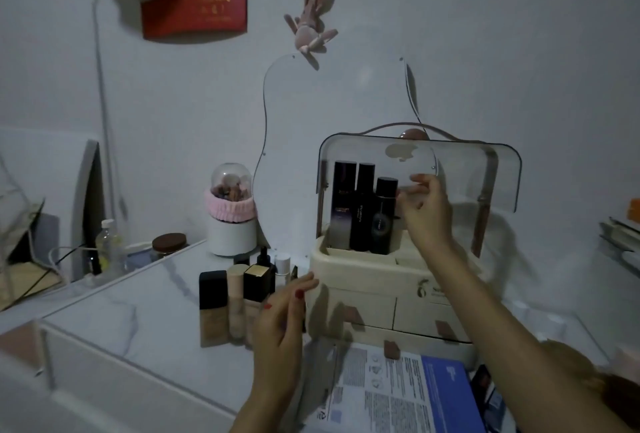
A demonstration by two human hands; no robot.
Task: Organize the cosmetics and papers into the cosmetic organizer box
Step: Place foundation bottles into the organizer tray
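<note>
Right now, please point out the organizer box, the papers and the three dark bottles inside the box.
organizer box [363, 273]: head view, cream front rim.
papers [384, 394]: head view, printed white sheet.
three dark bottles [362, 210]: head view, middle bottle's body.

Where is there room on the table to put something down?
The marble tabletop is bare left of the small bottles. Crowded: the bottles stand close beside the organizer box, and papers cover the front. Inside the box, space shows right of the three dark bottles.

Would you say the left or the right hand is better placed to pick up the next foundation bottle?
Left: the left hand hovers open beside the foundation bottles, while the right hand is up at the organizer box.
</note>
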